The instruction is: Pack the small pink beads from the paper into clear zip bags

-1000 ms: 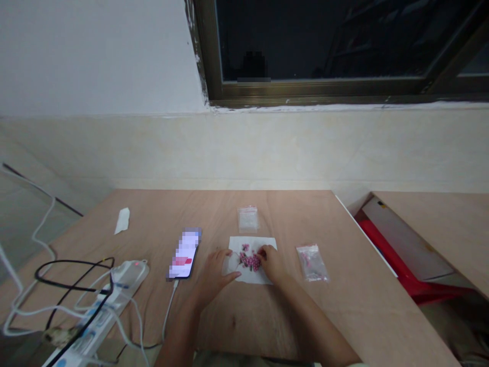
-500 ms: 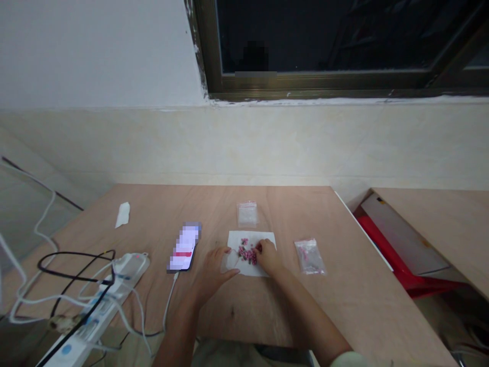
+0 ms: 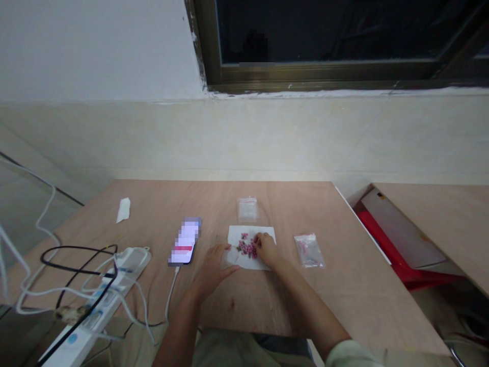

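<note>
A white paper sheet (image 3: 267, 234) lies on the wooden table (image 3: 244, 300) with a small heap of pink beads (image 3: 247, 248) on it. My left hand (image 3: 214, 267) rests at the sheet's left edge, finger and thumb closed on a small clear bag (image 3: 232, 256). My right hand (image 3: 266, 248) sits on the sheet just right of the beads, fingertips pinched together at the heap; what they hold is too small to make out.
A clear bag (image 3: 247, 208) lies beyond the sheet, and another bag with pink beads (image 3: 308, 250) to its right. A phone (image 3: 185, 241) on a cable, a white power strip (image 3: 114, 285) with tangled cords and a white scrap (image 3: 123, 210) lie left. Table edge drops off right.
The view has tilted slightly, so everything sits a little higher in frame. Both hands stay at the paper sheet; the right fingertips keep working at the beads.
</note>
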Demonstrator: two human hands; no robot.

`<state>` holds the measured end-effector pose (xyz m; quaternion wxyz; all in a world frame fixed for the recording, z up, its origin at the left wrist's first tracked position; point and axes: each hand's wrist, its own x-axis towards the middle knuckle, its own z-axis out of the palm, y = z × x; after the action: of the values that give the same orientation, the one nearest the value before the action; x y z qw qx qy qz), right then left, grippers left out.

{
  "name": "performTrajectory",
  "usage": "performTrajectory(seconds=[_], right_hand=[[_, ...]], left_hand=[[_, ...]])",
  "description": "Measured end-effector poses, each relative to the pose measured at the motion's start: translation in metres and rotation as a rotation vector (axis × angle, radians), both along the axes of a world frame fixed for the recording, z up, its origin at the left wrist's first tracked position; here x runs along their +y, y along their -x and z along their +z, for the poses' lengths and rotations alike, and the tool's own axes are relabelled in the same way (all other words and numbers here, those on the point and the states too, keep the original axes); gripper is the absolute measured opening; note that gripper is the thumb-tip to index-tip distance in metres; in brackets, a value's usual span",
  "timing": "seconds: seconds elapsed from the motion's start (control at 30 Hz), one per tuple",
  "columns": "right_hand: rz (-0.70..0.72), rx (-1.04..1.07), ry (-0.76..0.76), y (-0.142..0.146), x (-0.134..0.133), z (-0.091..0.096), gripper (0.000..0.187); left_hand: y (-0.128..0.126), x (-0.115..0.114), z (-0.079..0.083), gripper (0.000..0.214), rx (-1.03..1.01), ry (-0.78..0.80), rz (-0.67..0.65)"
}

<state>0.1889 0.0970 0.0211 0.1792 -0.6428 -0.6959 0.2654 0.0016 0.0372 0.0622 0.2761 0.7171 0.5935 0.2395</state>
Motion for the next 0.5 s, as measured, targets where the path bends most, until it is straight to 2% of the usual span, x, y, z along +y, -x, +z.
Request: performTrajectory(seconds=[0.23,0.5], right_hand=[[0.062,-0.010,0.008,-0.002,0.004,-0.002,0.013],[-0.022,-0.055,0.016,0.000,-0.002,-0.001,0.013]], left_hand=[[-0.001,0.012,0.004,0.046,0.033,-0.029,-0.013],[0.001,0.015,0.001,0.047,0.014,-0.039,-0.019]])
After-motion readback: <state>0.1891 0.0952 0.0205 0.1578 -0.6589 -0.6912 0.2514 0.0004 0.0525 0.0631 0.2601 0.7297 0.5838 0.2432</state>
